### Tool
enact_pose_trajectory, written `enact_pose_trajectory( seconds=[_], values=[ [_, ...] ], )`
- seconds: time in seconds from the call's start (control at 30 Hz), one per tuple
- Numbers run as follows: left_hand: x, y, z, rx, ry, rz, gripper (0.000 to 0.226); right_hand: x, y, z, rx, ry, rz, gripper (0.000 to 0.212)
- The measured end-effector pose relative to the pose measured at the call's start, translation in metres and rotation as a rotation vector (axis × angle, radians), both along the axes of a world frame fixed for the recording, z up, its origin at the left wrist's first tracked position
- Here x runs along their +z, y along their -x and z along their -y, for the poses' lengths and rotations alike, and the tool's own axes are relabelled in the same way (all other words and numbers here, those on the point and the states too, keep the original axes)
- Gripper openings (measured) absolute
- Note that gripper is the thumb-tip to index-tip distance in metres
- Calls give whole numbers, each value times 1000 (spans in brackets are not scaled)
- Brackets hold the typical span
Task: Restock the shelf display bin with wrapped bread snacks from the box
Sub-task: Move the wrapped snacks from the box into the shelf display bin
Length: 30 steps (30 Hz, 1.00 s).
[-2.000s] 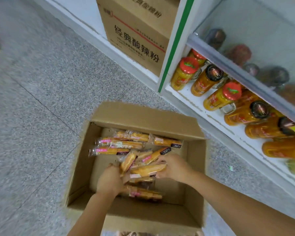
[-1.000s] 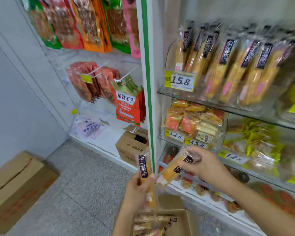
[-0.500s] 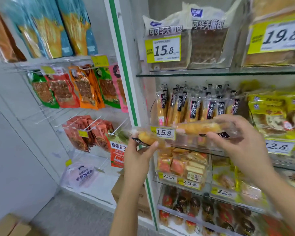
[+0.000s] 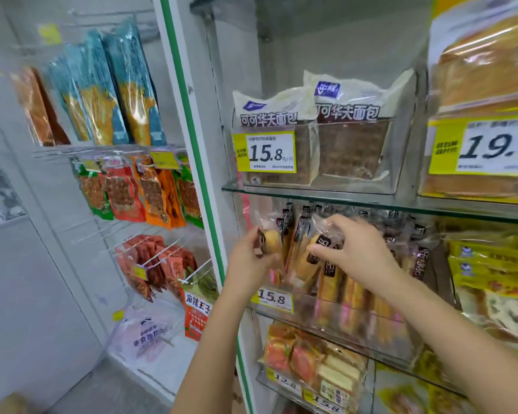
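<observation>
Left hand is pinching a wrapped bread snack, right hand a second snack, both roughly upright; display bin is sitting just below, seemingly nearer the right.

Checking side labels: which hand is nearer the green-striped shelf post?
Left. The left hand holds a snack just right of the post; the right hand is farther right.
</observation>
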<state>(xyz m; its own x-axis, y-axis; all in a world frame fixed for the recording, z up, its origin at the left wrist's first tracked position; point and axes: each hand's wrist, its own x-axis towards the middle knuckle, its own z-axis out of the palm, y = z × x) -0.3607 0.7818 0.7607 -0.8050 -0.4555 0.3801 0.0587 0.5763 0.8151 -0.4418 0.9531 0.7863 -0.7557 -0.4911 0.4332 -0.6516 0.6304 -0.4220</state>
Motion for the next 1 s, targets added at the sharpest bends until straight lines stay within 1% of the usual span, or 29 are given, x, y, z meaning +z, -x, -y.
enact_pose_trajectory(
  seconds=[0.1,0.17,0.23,0.27,0.3,0.37,0.4,0.5,0.6,0.7,0.77,0.87,0.93,1.0],
  values=[
    [-4,20,2,61,34,189,27,-5,21,20,28,-93,108,71],
    [-9,35,6,108,81,362,16,-6,32,31,55,-138,158,71],
    [-17,48,9,105,90,460,22,-4,42,40,78,-192,187,72],
    [-19,53,9,89,76,477,16,-2,46,44,71,-242,184,71],
    [-21,57,7,69,58,479,17,0,51,48,56,-303,167,66],
    [-26,67,6,51,30,481,42,2,59,54,23,-419,131,59],
    [-26,70,6,63,53,487,51,2,64,57,17,-452,129,58],
    [-26,78,4,111,135,524,63,0,73,61,28,-462,146,51],
    [-24,85,4,121,175,612,63,-2,80,64,-1,-487,124,57],
    [-23,89,5,109,302,755,51,-3,82,66,-54,-527,111,63],
    [-25,89,5,105,352,812,49,-3,78,66,-80,-518,64,65],
    [-26,81,9,97,360,751,44,-1,62,60,-73,-413,-41,63],
    [-24,65,11,99,310,661,45,-1,48,55,-20,-291,-85,54],
    [-24,41,13,128,218,523,41,-4,30,53,51,-152,-127,42]
  ],
)
